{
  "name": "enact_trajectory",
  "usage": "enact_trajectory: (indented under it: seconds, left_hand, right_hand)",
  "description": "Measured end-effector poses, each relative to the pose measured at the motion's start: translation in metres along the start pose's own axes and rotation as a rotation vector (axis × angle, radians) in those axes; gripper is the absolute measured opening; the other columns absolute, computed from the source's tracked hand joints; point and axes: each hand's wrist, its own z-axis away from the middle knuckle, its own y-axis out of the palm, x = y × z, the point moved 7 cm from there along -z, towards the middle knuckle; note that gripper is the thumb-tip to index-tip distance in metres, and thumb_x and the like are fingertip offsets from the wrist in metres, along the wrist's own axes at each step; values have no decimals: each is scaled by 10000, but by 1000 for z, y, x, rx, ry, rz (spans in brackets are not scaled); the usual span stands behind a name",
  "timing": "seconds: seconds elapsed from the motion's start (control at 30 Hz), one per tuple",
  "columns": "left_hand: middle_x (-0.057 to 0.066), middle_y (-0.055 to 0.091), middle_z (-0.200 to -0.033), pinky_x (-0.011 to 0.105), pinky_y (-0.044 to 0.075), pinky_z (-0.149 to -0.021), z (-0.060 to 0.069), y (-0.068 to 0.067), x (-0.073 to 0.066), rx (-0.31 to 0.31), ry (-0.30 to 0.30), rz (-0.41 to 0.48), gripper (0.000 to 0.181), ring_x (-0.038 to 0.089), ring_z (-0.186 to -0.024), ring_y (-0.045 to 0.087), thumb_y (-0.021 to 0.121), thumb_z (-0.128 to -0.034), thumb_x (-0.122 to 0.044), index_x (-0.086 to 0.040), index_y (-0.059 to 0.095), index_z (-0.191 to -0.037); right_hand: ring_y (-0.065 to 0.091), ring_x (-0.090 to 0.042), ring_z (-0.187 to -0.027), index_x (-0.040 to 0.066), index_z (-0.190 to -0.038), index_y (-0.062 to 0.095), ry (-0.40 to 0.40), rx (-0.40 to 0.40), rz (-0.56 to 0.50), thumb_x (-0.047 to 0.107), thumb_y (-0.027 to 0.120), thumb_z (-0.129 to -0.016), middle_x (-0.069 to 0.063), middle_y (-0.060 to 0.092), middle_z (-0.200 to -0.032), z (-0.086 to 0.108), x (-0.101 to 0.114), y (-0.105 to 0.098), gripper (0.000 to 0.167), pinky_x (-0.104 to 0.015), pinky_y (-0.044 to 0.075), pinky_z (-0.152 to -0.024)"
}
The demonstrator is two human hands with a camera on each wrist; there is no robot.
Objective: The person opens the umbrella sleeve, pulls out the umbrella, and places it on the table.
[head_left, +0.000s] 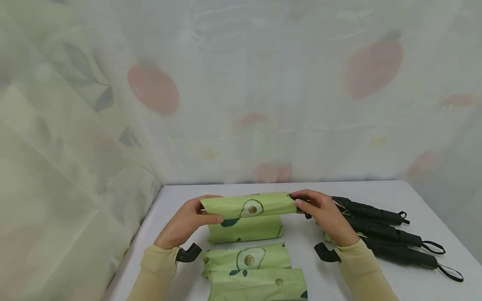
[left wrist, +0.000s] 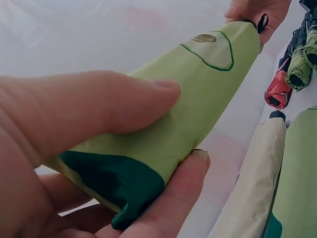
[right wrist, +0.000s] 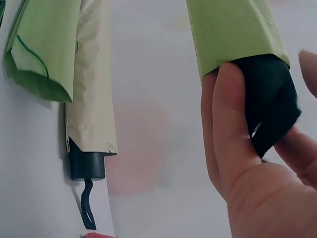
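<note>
A folded umbrella in a light green avocado-print sleeve is held level above the white table, between both hands. My left hand grips the sleeve's left end, thumb on the near side and fingers beneath, as the left wrist view shows. At the other end, my right hand holds the black handle, which sticks out of the sleeve mouth with a dark strap. Below lie more green print sleeves. Both wrist views show a beige-sleeved umbrella beside a green one; the head view hides it.
Several black folded umbrellas with strap loops lie at the table's right, under and beyond the right forearm. One shows a red end. Printed sheeting hangs behind the table and on its left side.
</note>
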Motion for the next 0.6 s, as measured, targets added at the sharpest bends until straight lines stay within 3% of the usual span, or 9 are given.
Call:
enact_trajectory:
  seconds: [0.17,0.43,0.6]
  left_hand:
    - [91,735,-1311,381,601,-965,1,1,-4,-27,6,-17,578,267,-1095,701,906,-895,-207,-159,679,-1425]
    - [92,728,-1324,354,583,-972,1,-1,0,-28,10,-23,551,270,-1134,688,888,-918,-225,-164,680,-1425]
    - [97,723,-1324,360,585,-987,1,0,0,-14,18,-4,558,274,-1141,694,877,-928,-212,-149,664,-1440]
  right_hand:
    - [755,-177,-1142,159,-1440,665,54,21,-56,386,707,-1064,-110,697,-1411,0,-7,-1,441,-276,595,-958]
    - [776,-175,-1128,133,-1468,658,135,10,-118,405,707,-1061,-39,744,-1341,0,-16,-2,492,-286,573,-901]
    - [781,-157,-1101,121,-1473,665,168,-4,-159,406,710,-1058,52,770,-1275,2,-16,-5,506,-227,464,-699]
